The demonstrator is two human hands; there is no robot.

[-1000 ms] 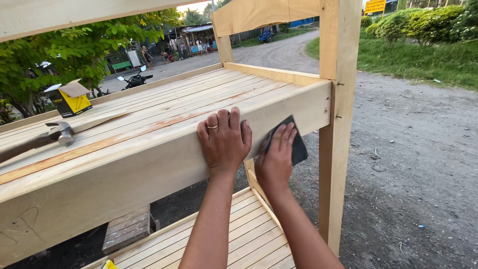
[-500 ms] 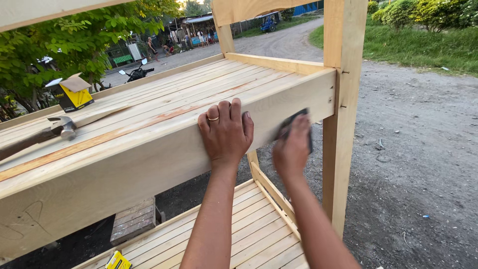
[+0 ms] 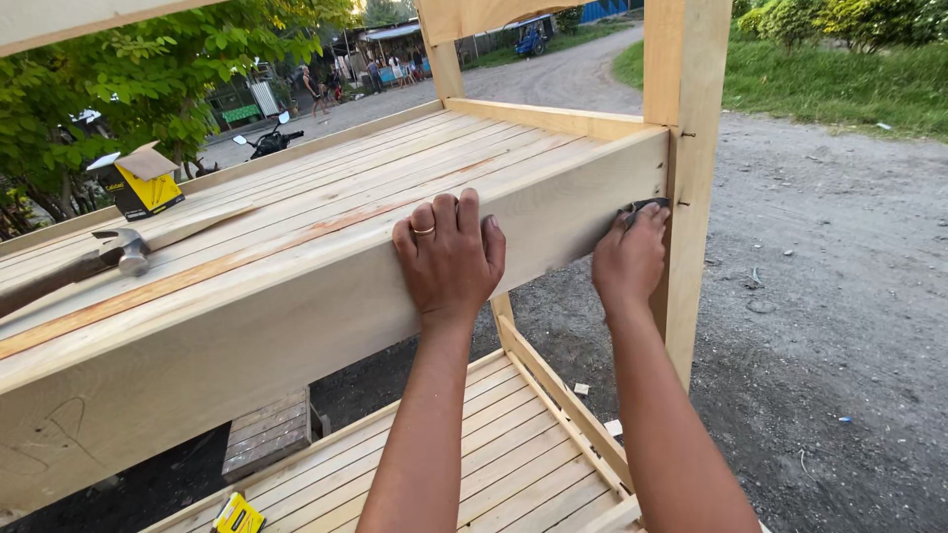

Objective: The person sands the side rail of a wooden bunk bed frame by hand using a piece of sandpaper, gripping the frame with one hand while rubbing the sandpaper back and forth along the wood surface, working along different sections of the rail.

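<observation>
A pale wooden bunk-like frame stands outdoors, and its front rail [image 3: 247,336] runs across the view. My left hand [image 3: 449,257], with a ring on one finger, lies flat on the rail, fingers curled over the top edge. My right hand [image 3: 629,259] presses a dark sheet of sandpaper [image 3: 647,205] against the rail's right end, beside the upright post [image 3: 686,178]. Most of the sandpaper is hidden under the hand.
On the slatted top deck [image 3: 326,197] lie a hammer [image 3: 109,255] and a yellow and black box [image 3: 138,180] at the left. A lower slatted shelf [image 3: 504,464] holds a small yellow item [image 3: 237,515]. Gravel ground [image 3: 839,326] spreads to the right; a motorbike [image 3: 267,141] stands behind.
My right hand has slid the sandpaper to the right along the rail, up to the post. My left hand has stayed pressed on the rail.
</observation>
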